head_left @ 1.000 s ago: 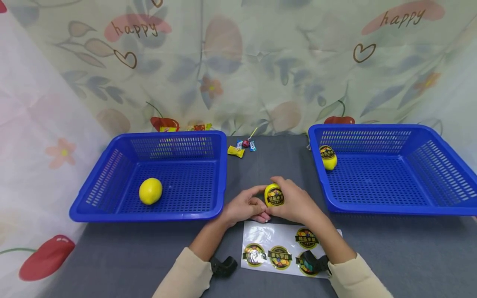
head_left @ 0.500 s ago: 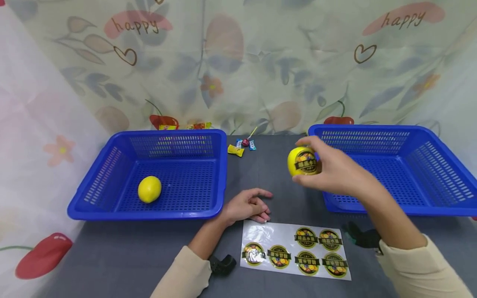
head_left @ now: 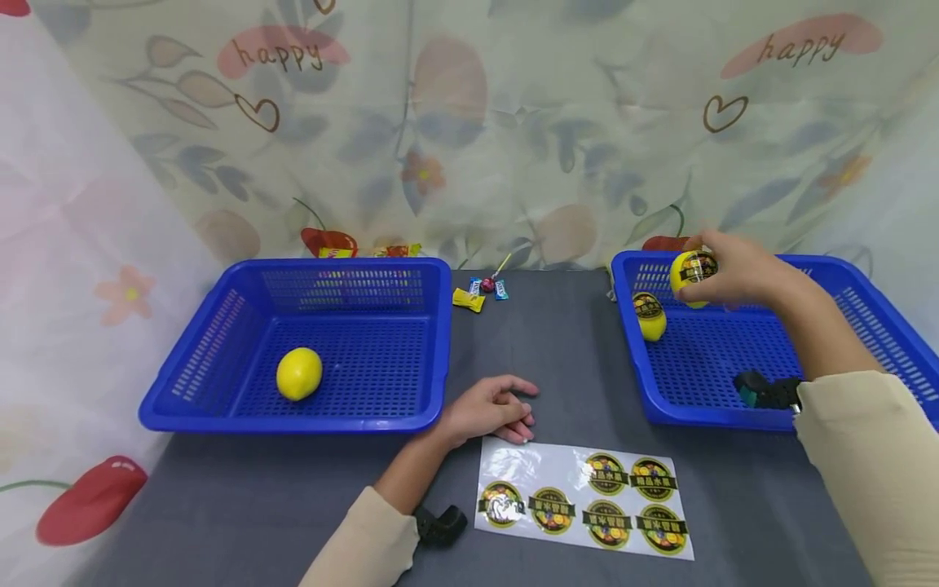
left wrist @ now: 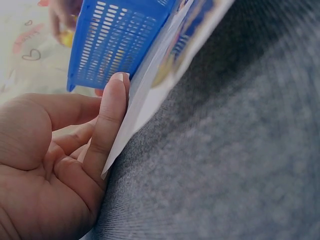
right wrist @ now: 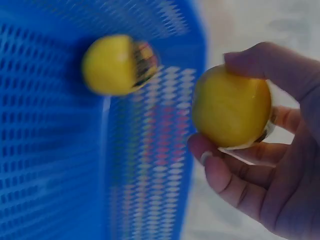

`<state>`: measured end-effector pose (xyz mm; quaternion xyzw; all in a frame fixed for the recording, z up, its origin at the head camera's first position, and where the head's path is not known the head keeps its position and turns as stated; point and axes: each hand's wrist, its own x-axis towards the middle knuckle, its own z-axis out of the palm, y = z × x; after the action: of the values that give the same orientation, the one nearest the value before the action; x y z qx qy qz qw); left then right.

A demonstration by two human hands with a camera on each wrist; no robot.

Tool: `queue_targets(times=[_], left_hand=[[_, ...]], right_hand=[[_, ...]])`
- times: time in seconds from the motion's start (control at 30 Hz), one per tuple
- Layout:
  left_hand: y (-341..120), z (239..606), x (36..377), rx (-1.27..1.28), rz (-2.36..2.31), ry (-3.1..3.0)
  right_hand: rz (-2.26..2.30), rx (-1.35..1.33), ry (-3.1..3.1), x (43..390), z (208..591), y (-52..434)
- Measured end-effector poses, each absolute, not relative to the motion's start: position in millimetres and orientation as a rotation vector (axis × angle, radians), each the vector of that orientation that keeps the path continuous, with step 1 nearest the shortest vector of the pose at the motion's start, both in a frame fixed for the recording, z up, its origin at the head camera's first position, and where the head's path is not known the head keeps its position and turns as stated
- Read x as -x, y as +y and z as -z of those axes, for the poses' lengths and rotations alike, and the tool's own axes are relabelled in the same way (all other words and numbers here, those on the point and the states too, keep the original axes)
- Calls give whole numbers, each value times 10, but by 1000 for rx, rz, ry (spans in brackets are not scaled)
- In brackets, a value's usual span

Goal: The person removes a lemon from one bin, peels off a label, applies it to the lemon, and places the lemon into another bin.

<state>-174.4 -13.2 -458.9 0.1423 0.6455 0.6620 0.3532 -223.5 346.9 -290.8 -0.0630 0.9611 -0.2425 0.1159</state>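
My right hand (head_left: pixel 741 269) grips a lemon (head_left: pixel 688 281) with a round black-and-gold sticker, above the back left part of the right blue basket (head_left: pixel 734 414). Inside that basket, against its left wall, lies another stickered lemon (head_left: pixel 650 319). The right wrist view shows thumb and fingers around the held lemon (right wrist: pixel 231 107). My left hand (head_left: pixel 490 410) rests on the grey table, fingers relaxed and holding nothing. Just below it lies a white sticker sheet (head_left: pixel 543 465) with several round stickers; in the left wrist view the fingers touch the sheet's edge (left wrist: pixel 132 115).
On the left stands another blue basket (head_left: pixel 293 425) with one plain lemon (head_left: pixel 299 374). Between the baskets, near the back, lie a yellow-wrapped candy (head_left: pixel 468 300), a lollipop (head_left: pixel 487 284) and small blue wrappers (head_left: pixel 501 289). A patterned curtain (head_left: pixel 513 163) hangs behind.
My right hand has carried the stickered lemon from beside my left hand, up and rightward, to above the right basket. The left hand has stayed in place after losing contact with the lemon.
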Motion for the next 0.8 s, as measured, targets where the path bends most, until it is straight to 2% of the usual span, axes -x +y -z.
queue_targets(times=[0.33,0.8], left_hand=[[-107,4595,1736,-368,-1713,1682],[-95,4600,1714,-363,-1725,1713]], right_hand=[[598,36,2623,2453,3380,3577],[590,-11,2570,2464,3546,3596]])
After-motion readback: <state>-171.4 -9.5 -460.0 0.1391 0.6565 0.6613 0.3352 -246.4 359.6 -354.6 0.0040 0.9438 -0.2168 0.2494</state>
